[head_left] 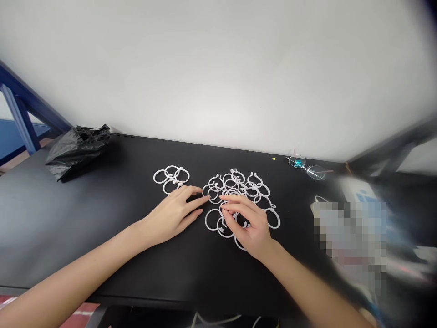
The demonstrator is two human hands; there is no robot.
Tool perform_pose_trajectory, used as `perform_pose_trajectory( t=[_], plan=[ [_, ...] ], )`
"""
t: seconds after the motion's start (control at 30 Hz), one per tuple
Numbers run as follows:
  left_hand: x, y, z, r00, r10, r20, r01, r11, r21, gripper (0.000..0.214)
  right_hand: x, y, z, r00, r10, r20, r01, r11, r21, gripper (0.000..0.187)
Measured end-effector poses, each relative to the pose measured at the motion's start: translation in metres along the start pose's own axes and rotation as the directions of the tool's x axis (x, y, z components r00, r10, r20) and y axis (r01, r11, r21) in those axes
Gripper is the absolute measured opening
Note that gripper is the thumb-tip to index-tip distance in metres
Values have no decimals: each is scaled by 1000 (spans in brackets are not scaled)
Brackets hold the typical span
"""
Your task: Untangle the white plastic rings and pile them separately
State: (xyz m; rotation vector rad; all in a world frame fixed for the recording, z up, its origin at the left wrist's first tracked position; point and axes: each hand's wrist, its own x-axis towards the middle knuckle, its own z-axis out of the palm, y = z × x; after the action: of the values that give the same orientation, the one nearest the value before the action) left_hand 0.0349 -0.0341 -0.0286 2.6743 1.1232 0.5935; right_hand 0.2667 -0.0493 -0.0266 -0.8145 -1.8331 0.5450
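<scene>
Several white plastic snap rings lie linked in a loose pile (239, 196) on the black tabletop, and a smaller linked group of white rings (171, 178) sits to its left. My left hand (174, 214) lies flat between the two, its spread fingertips touching the left edge of the pile. My right hand (244, 223) curves over the near part of the pile, with fingers and thumb on the rings. Its palm hides some of them, so I cannot tell whether it grips one.
A crumpled black plastic bag (77, 152) sits at the table's far left, and glasses (305, 167) lie at the back right. A pixelated, blurred object (351, 237) covers the right side. A white wall rises behind the black table (68, 228), with a blue frame (20, 109) at left.
</scene>
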Motion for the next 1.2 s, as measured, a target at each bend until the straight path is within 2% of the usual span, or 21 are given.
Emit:
perform_pose_trajectory(
  t=[0.13,0.43,0.6,0.67,0.7,0.8,0.97,1.03,1.1,1.13,1.2],
  plan=[
    [0,0,4,998,21,62,-22,1000,12,37,1,-1,0,1000,0,6,0,1000,-1,20],
    [1,-2,4,1000,27,15,-26,997,-78,18,1,-3,0,1000,9,12,-9,1000,-9,18],
    [1,1,-1,997,-13,-80,-11,956,-292,13,0,-2,0,1000,25,8,-25,1000,-5,20],
    [1,6,-7,991,-95,-97,39,883,-468,10,0,-1,0,1000,29,-4,-29,1000,5,24],
    [2,8,-10,987,-138,-82,67,818,-572,9,0,-1,0,1000,24,-7,-24,1000,6,27],
    [4,14,-14,978,-209,12,128,555,-822,14,1,0,1,1000,-24,-7,24,1000,-12,37],
    [6,18,-10,954,-222,201,248,210,-946,26,1,0,3,993,-111,-40,109,993,-48,28],
    [7,18,-10,939,-224,261,295,134,-946,30,1,0,3,989,-145,-38,143,988,-52,25],
    [7,18,-11,936,-236,262,303,158,-940,32,1,-1,3,988,-157,-10,156,986,-50,23],
    [7,18,-11,939,-248,240,295,211,-932,31,1,-2,3,988,-154,5,154,987,-49,22],
    [5,18,-11,952,-266,152,250,391,-886,28,1,-2,3,989,-141,34,143,989,-48,19]
  ],
)
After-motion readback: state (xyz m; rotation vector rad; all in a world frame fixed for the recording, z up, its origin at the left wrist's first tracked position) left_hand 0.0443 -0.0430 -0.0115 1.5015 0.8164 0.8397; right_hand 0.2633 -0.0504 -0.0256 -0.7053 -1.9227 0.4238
